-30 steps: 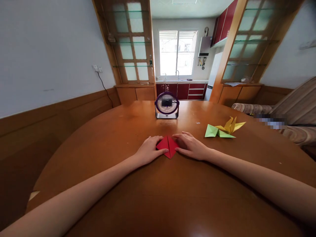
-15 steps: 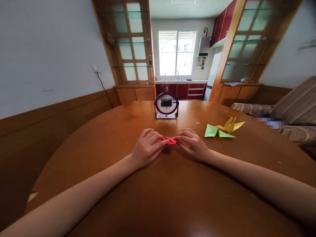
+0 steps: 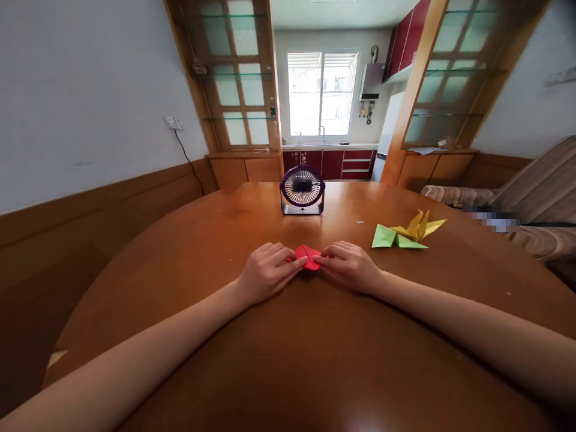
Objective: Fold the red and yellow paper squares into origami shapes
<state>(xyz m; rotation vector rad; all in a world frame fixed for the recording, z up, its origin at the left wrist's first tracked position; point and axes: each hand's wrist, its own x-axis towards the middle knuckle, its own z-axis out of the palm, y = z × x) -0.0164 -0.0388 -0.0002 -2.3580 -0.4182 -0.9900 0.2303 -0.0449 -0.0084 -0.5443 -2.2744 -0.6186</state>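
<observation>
red folded paper [image 3: 306, 256] lies flat, long axis left-right

Your left hand [image 3: 265, 276] and right hand [image 3: 351, 267] lie close together on the wooden table [image 3: 315, 348], with the red folded paper [image 3: 306, 257] between the fingertips. Straight ahead, the small purple fan [image 3: 302, 191] stands in the way, with a strip of bare table before it. To the right, the green folded paper [image 3: 390, 238] and the yellow paper figure [image 3: 418, 227] block the far path. On the left side and near your body, the table surface is free.
</observation>
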